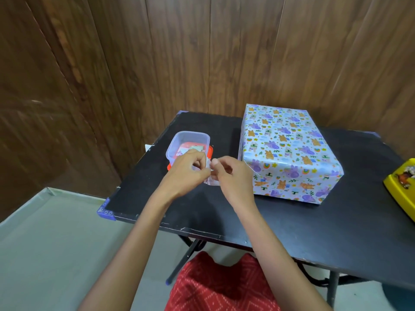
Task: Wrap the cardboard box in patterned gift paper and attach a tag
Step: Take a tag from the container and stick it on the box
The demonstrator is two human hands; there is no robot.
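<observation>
Your left hand [187, 173] and right hand [234, 176] both pinch the small paper tag [212, 182] with curled fingers, low over the table [202, 212]. The wrapped box [289, 151] lies just right of it, nearer your right hand, with its long axis running away from you.
</observation>
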